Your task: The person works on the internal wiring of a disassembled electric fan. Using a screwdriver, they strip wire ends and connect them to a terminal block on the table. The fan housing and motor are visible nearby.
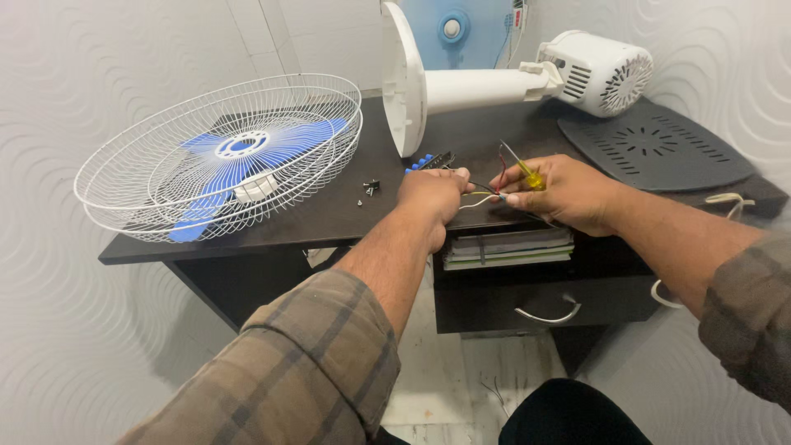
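Over the dark desk [329,210], both hands, left hand [432,198] and right hand [568,194], apparently pinching thin wires [486,196].

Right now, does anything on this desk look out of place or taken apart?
Yes. The fan is in pieces: its white stand and motor lie on their side on the dark desk, and the wire cage with blue blades sits apart. Loose wires run between the left hand and right hand.

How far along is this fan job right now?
Done: the grille with blue blades is off and lying on the desk, with the fan body laid on its side. In hand: the left hand and right hand, gripping a yellow screwdriver, pinch thin wires. Left: loose screws, grille unmounted.
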